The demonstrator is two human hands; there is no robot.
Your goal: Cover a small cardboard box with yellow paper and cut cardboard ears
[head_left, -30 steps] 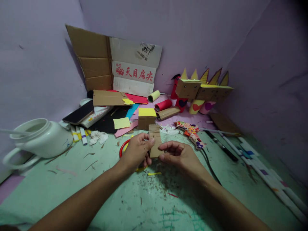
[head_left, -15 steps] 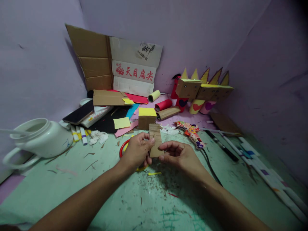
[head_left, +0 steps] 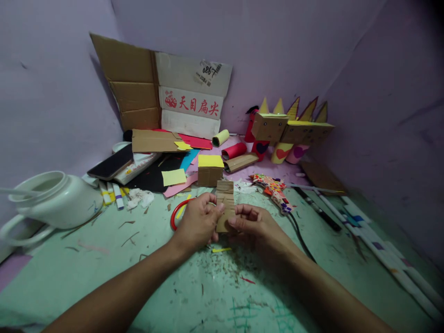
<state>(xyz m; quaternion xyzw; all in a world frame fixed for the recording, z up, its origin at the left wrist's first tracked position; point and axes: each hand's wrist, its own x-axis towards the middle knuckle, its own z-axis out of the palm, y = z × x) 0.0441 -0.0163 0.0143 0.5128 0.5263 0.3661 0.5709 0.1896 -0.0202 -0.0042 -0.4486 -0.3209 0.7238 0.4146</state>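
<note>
Between my two hands is a small rectangular piece of cardboard (head_left: 225,199), held upright over the table. My left hand (head_left: 199,217) pinches its left edge between thumb and fingers. On the opposite edge, the thumb and curled fingers of my right hand (head_left: 251,222) grip the same piece. Just behind it stands a small cardboard box (head_left: 210,176) with a yellow top. A red ring-shaped handle (head_left: 173,217) shows beside my left hand, the rest of that item hidden behind the hand. A yellow paper strip (head_left: 221,250) lies below.
A white teapot (head_left: 65,199) stands at left, with a phone (head_left: 111,163) behind it. A flower-patterned glue gun (head_left: 274,187) with a black cable lies right of my hands. Cardboard figures (head_left: 270,127) stand at the back right; a large folded carton (head_left: 190,99) leans on the wall.
My right hand has closed in on the cardboard piece, its thumb now lying over the right edge. The whole view has shifted slightly.
</note>
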